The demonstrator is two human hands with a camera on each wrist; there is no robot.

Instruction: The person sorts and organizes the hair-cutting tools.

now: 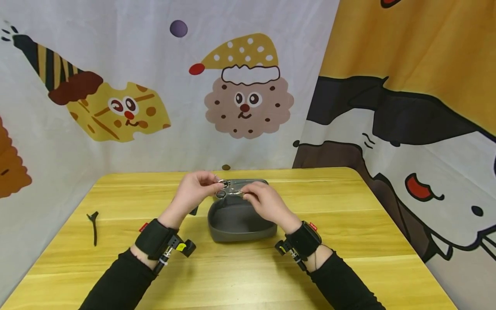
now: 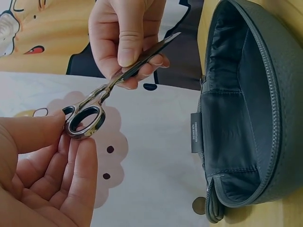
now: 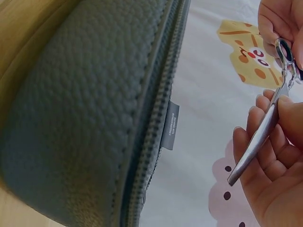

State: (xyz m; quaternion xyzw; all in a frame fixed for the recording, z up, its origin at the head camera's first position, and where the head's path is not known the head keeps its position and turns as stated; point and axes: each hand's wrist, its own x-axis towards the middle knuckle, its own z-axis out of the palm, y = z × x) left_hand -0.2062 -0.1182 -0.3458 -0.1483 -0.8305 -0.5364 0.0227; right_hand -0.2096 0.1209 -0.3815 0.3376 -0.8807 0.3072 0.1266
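Observation:
My left hand pinches the finger loops of a pair of silver scissors between thumb and fingers. With its thumb on top, my right hand holds the same scissors by the blades, whose tips stick out past its fingers in the left wrist view. The blades lie together. Both hands are raised over a dark grey zippered pouch, which stands unzipped. In the left wrist view its dark lining shows, with a small tag at the edge.
A thin black forked object lies on the left of the wooden table. A small black item, partly hidden, lies left of the pouch. Behind the table hangs a printed curtain.

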